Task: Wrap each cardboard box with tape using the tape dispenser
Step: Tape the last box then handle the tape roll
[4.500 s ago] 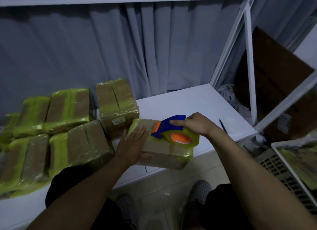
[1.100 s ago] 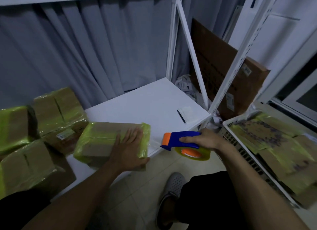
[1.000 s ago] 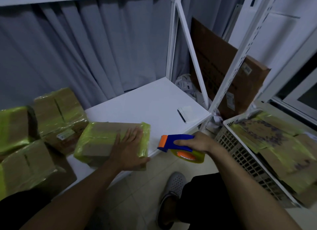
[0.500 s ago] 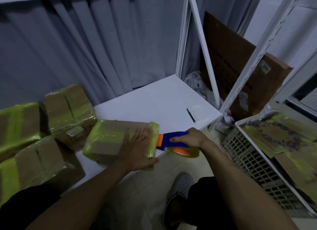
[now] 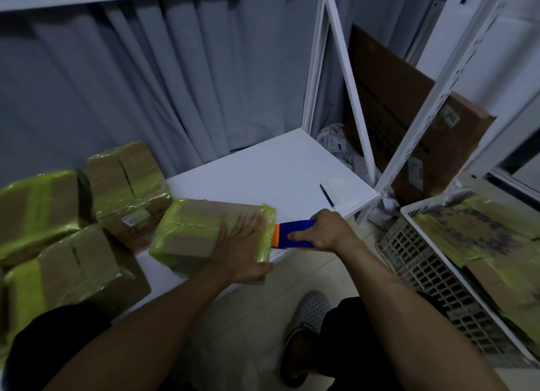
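The right hand (image 5: 324,233), curled round the tape dispenser (image 5: 292,230), has brought it back against the right end of the cardboard box (image 5: 193,230) at the shelf (image 5: 263,168) edge, which the spread left hand (image 5: 239,244) pins flat, so another band seems next.

No legible txt. Taped box (image 5: 128,180) at back-left has a white sticker (image 5: 136,217) on its front, print too small & blurred. Big brown carton (image 5: 409,104) behind the shelf frame: upper label (image 5: 451,117), lower label (image 5: 415,168) and dark printed lines, all unreadable. White slip (image 5: 339,186) on counter (image 5: 263,168): no print discernible.
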Demonstrator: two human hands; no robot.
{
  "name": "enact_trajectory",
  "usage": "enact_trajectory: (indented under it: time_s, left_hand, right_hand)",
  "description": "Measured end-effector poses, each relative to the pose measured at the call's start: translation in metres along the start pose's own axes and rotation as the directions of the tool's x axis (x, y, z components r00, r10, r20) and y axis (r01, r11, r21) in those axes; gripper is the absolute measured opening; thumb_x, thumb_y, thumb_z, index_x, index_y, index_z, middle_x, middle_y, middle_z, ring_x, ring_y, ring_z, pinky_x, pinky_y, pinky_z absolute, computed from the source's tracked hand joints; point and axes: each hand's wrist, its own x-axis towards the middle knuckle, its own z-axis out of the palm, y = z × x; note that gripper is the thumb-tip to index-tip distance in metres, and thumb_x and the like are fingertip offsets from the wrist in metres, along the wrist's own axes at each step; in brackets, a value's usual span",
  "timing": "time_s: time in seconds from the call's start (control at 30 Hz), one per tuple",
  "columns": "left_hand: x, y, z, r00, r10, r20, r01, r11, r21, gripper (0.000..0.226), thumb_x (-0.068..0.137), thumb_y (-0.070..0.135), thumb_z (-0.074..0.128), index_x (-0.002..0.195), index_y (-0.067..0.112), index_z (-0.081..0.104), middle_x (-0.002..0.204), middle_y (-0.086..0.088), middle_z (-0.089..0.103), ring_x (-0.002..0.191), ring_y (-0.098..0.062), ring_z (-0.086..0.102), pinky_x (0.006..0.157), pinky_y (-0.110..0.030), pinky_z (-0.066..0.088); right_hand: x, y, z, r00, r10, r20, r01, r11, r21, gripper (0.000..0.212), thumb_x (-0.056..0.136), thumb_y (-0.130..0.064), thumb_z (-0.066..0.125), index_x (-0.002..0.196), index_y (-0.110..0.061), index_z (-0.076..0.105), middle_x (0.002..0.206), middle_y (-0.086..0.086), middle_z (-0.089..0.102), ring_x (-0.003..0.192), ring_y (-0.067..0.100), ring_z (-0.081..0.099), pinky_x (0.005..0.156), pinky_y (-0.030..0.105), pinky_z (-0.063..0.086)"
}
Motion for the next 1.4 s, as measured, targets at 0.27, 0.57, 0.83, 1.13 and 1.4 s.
enact_trajectory:
  time_s: [0.27, 0.57, 0.83, 1.13, 1.4]
  left_hand:
    - [0.006, 0.015, -0.006, 0.991, 0.135, 0.022, -0.136, 0.989, 0.059, 0.108, 0.075, 0.069, 0.053, 0.157, 0.031, -0.008, 0.165, 0.013, -0.011, 0.152, -0.019, -0.013, 0.118, -0.062, -0.005]
    - [0.008, 0.014, -0.02, 0.997, 0.077, 0.013, -0.078, 0.991, 0.108, 0.088, 0.075, 0.067, 0.048, 0.154, 0.043, 0.017, 0.164, 0.007, 0.014, 0.15, -0.023, 0.017, 0.111, -0.064, 0.017]
    - [-0.001, -0.029, -0.014, 0.987, -0.074, -0.144, 0.088, 0.991, 0.098, 0.07, 0.087, 0.018, 0.066, 0.149, 0.029, 0.034, 0.161, 0.004, 0.028, 0.143, -0.025, 0.034, 0.113, -0.046, 0.03]
    - [-0.034, -0.024, -0.065, 0.892, -0.437, 0.117, 0.157, 0.057, -0.986, 0.028, 0.099, 0.037, 0.058, 0.106, 0.015, 0.074, 0.1, -0.001, 0.077, 0.092, -0.021, 0.07, 0.088, -0.037, 0.052]
    - [-0.074, -0.026, -0.076, 0.928, -0.313, 0.202, 0.197, -0.046, -0.979, 0.018, 0.092, 0.024, 0.068, 0.104, 0.012, 0.076, 0.085, -0.003, 0.073, 0.072, -0.013, 0.063, 0.068, -0.026, 0.052]
  right_hand:
    - [-0.023, 0.03, 0.0, 0.965, 0.175, -0.197, -0.141, 0.975, 0.174, 0.055, 0.076, -0.067, 0.075, 0.079, -0.014, 0.06, 0.076, 0.003, 0.06, 0.069, 0.021, 0.059, 0.052, 0.029, 0.038]
    - [-0.034, 0.029, -0.017, 0.916, 0.271, -0.296, -0.03, 0.781, 0.623, 0.046, 0.087, -0.054, 0.075, 0.078, -0.009, 0.07, 0.072, 0.002, 0.069, 0.072, 0.016, 0.067, 0.063, 0.03, 0.055]
    - [-0.046, -0.004, -0.015, 0.995, 0.056, -0.084, 0.025, 0.672, 0.74, 0.043, 0.084, -0.047, 0.08, 0.098, -0.007, 0.072, 0.092, 0.008, 0.075, 0.086, 0.019, 0.07, 0.077, 0.034, 0.055]
    - [-0.061, -0.016, -0.01, 0.976, -0.217, 0.019, 0.156, 0.76, 0.631, 0.057, 0.078, -0.052, 0.084, 0.1, -0.001, 0.074, 0.092, 0.015, 0.076, 0.086, 0.03, 0.074, 0.073, 0.035, 0.054]
    - [-0.071, -0.029, 0.001, 0.957, -0.288, 0.034, 0.217, 0.789, 0.575, 0.075, 0.061, -0.063, 0.09, 0.091, 0.003, 0.073, 0.085, 0.016, 0.076, 0.077, 0.032, 0.073, 0.068, 0.033, 0.053]
